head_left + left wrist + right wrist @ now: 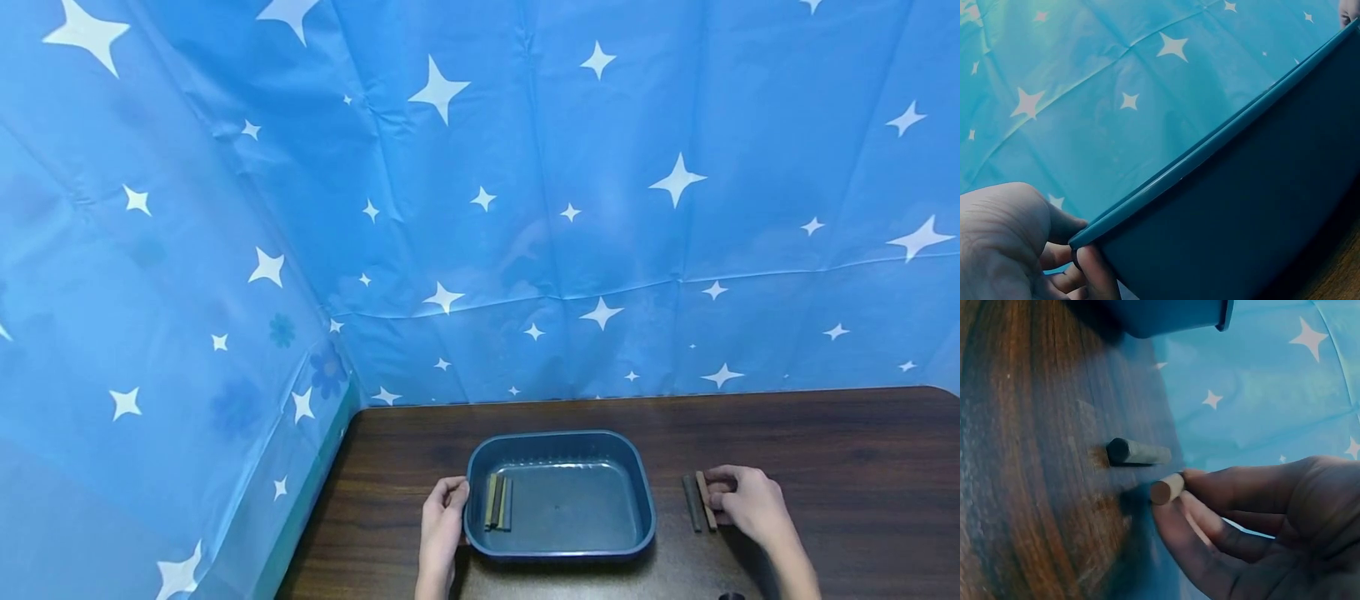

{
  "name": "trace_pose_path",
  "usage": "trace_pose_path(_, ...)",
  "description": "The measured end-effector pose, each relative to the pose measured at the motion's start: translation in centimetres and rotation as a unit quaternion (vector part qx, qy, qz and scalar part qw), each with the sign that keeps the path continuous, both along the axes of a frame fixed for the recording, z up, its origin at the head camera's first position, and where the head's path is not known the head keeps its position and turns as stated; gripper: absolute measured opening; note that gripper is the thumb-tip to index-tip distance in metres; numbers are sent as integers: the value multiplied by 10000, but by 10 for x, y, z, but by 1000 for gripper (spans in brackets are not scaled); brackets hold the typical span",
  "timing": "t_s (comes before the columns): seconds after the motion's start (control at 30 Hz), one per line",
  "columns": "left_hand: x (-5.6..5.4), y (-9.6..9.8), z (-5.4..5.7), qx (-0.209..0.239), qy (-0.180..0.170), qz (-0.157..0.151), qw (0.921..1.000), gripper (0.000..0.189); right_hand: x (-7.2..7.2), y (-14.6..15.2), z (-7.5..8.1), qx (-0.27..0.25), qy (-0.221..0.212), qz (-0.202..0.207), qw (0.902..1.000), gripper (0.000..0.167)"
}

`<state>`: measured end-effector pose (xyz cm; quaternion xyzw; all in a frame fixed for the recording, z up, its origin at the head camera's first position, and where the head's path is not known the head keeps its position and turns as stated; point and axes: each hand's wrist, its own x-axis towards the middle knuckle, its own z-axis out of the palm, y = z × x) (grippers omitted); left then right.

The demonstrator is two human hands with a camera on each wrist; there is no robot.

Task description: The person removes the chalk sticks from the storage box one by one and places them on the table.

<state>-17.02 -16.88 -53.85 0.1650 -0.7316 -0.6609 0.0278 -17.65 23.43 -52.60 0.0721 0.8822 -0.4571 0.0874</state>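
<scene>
Your right hand pinches the tan cylindrical stick in its fingers, right of the blue tray; your left hand grips the tray's left rim. Use even pressure: the round stick could roll. Mind the dark stick just beside it on the bench. More sticks lie at the tray's left end. The tray's raised wall stands between.

Worktop, dark brown wood grain, far corners rounded. Directly on it: one blue tray (rectangular, rounded corners); right of that, one dark stick. Near edge of view: one black item, cut off.
</scene>
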Motion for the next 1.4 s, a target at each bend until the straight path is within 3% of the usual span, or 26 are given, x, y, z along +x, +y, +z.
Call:
trace_pose_path(0.23, 1, 0, 1, 42, -25, -15, 10000, 32, 0, -5, 0, 219, -55, 16, 9997, 33)
trace_pose_path(0.5, -1, 2, 0, -39, 47, 76, 10000, 31, -2, -11, -1, 742, 269, -2, 9969, 28)
trace_pose_path(0.8, -3, 2, 0, -35, 97, 76, 9999, 30, -4, -9, 0, 373, 312, -47, 9988, 25)
trace_pose_path(0.9, -2, 2, 2, -32, 26, 80, 10000, 30, -3, -7, 1, 555, 564, -51, 9969, 24)
trace_pose_path(1.13, -1, 2, 3, -63, 8, 61, 10000, 29, 1, -10, 14, 805, 1125, -404, 9896, 32)
trace_pose_path(1.4, 1, 1, 2, -62, -4, 57, 10000, 30, 8, -23, 35, 538, 1256, -458, 9896, 37)
